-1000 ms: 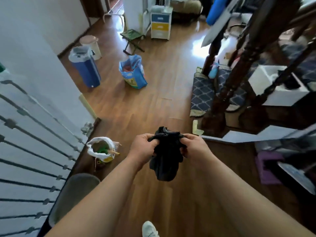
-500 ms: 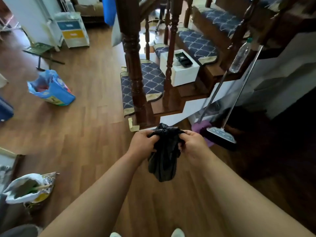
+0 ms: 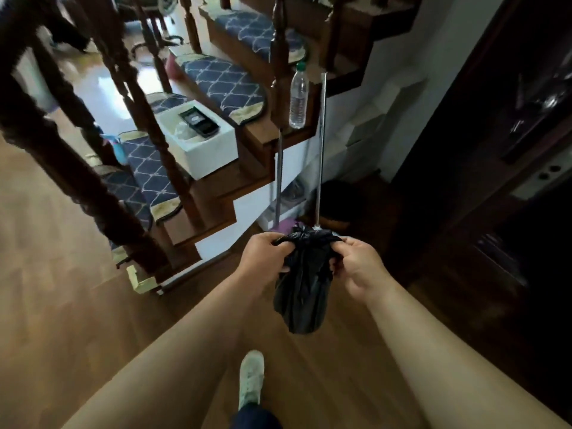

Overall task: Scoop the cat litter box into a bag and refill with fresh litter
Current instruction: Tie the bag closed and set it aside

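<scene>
Gripping the gathered neck of a small black bag point(image 3: 301, 292) from both sides, the left hand point(image 3: 266, 255) and the right hand point(image 3: 359, 264) hold it in the air at mid-frame, above the wooden floor point(image 3: 62, 305).

Left hand: fingers curled over the bunched plastic at the bag's upper left. Right hand: fingers and thumb pinch the plastic at its upper right. The neck stands up between the two hands as a crumpled tuft; whether it is knotted cannot be told. Below the hands the bag hangs rounded and filled, its bottom touching nothing.

One pale shoe point(image 3: 251, 377) is planted on the floor below the bag, between the forearms.

Surroundings: a dark wooden staircase rises behind the hands, its treads covered with blue patterned mats point(image 3: 226, 82). A white box point(image 3: 201, 147) sits on a lower tread with a flat black device point(image 3: 199, 122) lying on top. A clear plastic bottle point(image 3: 298, 97) stands upright at the outer edge of a higher tread. Two metal poles point(image 3: 320, 150) lean against the stair's side, directly behind the bag — their lower ends are hidden by it. A dark wooden door point(image 3: 495, 150) fills the right side.
</scene>
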The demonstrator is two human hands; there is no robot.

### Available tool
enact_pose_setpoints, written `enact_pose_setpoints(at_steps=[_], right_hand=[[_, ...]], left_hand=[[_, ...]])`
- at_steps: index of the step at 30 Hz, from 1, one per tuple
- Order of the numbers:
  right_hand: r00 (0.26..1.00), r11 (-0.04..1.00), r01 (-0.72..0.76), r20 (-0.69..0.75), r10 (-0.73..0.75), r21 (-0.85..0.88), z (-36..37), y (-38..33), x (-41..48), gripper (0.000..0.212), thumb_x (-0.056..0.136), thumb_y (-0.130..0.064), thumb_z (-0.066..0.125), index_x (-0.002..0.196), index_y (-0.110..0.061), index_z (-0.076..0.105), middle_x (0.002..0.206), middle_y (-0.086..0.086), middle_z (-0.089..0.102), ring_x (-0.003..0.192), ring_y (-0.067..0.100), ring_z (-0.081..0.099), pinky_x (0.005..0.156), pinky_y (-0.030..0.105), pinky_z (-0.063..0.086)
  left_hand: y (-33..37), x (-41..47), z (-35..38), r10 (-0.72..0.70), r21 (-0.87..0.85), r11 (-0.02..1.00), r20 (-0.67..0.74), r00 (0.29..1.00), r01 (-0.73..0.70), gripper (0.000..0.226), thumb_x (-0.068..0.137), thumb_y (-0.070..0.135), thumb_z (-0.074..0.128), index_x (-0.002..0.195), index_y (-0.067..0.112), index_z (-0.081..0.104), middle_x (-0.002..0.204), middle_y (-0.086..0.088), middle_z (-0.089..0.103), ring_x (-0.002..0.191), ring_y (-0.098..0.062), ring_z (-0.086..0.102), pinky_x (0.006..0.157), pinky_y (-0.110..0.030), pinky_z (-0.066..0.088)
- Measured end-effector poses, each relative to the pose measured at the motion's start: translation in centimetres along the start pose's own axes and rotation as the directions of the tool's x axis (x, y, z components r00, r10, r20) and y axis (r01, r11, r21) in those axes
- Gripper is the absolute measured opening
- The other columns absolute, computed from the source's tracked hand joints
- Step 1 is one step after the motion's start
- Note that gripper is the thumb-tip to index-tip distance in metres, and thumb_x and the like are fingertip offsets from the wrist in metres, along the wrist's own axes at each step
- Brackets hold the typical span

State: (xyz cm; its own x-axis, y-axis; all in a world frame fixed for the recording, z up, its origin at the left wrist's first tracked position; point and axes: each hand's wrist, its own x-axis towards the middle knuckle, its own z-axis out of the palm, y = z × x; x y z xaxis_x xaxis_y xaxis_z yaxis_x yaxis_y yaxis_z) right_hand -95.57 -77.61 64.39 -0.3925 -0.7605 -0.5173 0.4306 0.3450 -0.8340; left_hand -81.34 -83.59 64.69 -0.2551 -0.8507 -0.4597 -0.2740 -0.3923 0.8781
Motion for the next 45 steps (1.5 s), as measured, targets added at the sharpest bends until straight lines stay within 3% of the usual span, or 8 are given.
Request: enact_pose_setpoints(at_steps=[5,9,17,22,28,36,39,45], right_hand=[[0.991,1.000,0.024,-0.132,-0.026,-0.018,-1.9,-4.0,7.1,0.025,0.097,-0.001,0.047,0.081,-0.010,0.064,0.062,0.003,0.059,0.048,0.011,0.044,0.050,0.024,0.034],[0.976,1.000,-0.022,-0.215,0.024,0.012,-2.9,-6.7,12.1,0.022,0.097,-0.002,0.048,0.084,-0.009,0.064,0.069,0.006,0.060,0.054,0.013,0.046,0.054,0.026,0.035],[0.939,0.992,-0.014,-0.340,0.055,0.122,-5.8,-11.7,24.2,0.021,0.096,0.002,0.049,0.085,-0.008,0.064,0.073,0.007,0.061,0.057,0.014,0.048,0.055,0.025,0.038],[0.918,0.992,-0.034,-0.389,0.078,0.118,-9.4,-13.6,34.2,0.017,0.094,0.000,0.053,0.086,-0.010,0.064,0.072,0.007,0.059,0.054,0.013,0.045,0.051,0.023,0.039],[0.895,0.986,-0.082,-0.424,0.138,0.148,-13.4,-14.4,46.4,0.019,0.093,0.000,0.054,0.083,-0.014,0.062,0.074,0.006,0.061,0.053,0.013,0.047,0.048,0.023,0.040],[0.901,0.994,-0.093,-0.421,0.107,0.053,-17.3,-12.2,58.9,0.018,0.093,0.000,0.053,0.094,-0.010,0.068,0.081,0.006,0.065,0.060,0.013,0.050,0.057,0.024,0.042],[0.902,0.994,-0.111,-0.419,0.104,0.008,-18.3,-10.7,63.7,0.017,0.094,-0.003,0.053,0.096,-0.011,0.068,0.084,0.005,0.066,0.065,0.015,0.054,0.063,0.026,0.047],[0.897,0.980,-0.186,-0.420,0.140,-0.071,-20.0,-6.8,71.4,0.014,0.098,-0.006,0.050,0.102,-0.015,0.060,0.083,0.001,0.061,0.071,0.013,0.058,0.075,0.028,0.053]], left_hand=[[4.0,8.4,3.4,0.015,0.114,0.993,0.132,0.991,-0.030,0.010,0.094,0.012,0.060,0.099,0.011,0.069,0.080,0.001,0.068,0.072,-0.013,0.066,0.070,-0.027,0.059],[7.3,14.3,5.6,-0.011,0.221,0.975,0.190,0.982,-0.032,0.009,0.094,0.014,0.059,0.092,0.014,0.067,0.073,0.002,0.066,0.058,-0.011,0.063,0.047,-0.017,0.050],[11.9,27.5,12.1,-0.084,0.211,0.977,0.232,0.969,0.035,0.010,0.091,0.009,0.063,0.098,0.008,0.069,0.079,-0.005,0.069,0.070,-0.021,0.067,0.075,-0.036,0.060],[12.9,36.1,16.8,-0.093,0.191,0.980,0.196,0.976,0.055,0.006,0.087,0.010,0.067,0.090,0.015,0.068,0.077,-0.001,0.068,0.071,-0.015,0.066,0.067,-0.028,0.059],[12.1,46.4,23.4,-0.148,0.120,0.984,0.120,0.982,0.134,0.005,0.088,0.009,0.065,0.089,0.013,0.067,0.076,-0.002,0.063,0.074,-0.014,0.062,0.077,-0.034,0.059],[8.0,57.8,28.9,-0.189,0.138,0.975,0.097,0.977,0.175,0.005,0.089,0.013,0.064,0.087,0.017,0.065,0.073,-0.002,0.062,0.067,-0.014,0.059,0.082,-0.041,0.056],[6.2,62.2,30.4,-0.207,0.140,0.971,0.094,0.974,0.193,0.020,0.089,0.012,0.064,0.071,0.020,0.060,0.067,-0.002,0.058,0.062,-0.015,0.055,0.083,-0.044,0.055],[1.9,69.7,33.1,-0.188,0.237,0.957,0.074,0.979,0.166,0.017,0.084,0.012,0.065,0.068,0.019,0.063,0.069,-0.011,0.060,0.073,-0.025,0.060,0.085,-0.052,0.053]])
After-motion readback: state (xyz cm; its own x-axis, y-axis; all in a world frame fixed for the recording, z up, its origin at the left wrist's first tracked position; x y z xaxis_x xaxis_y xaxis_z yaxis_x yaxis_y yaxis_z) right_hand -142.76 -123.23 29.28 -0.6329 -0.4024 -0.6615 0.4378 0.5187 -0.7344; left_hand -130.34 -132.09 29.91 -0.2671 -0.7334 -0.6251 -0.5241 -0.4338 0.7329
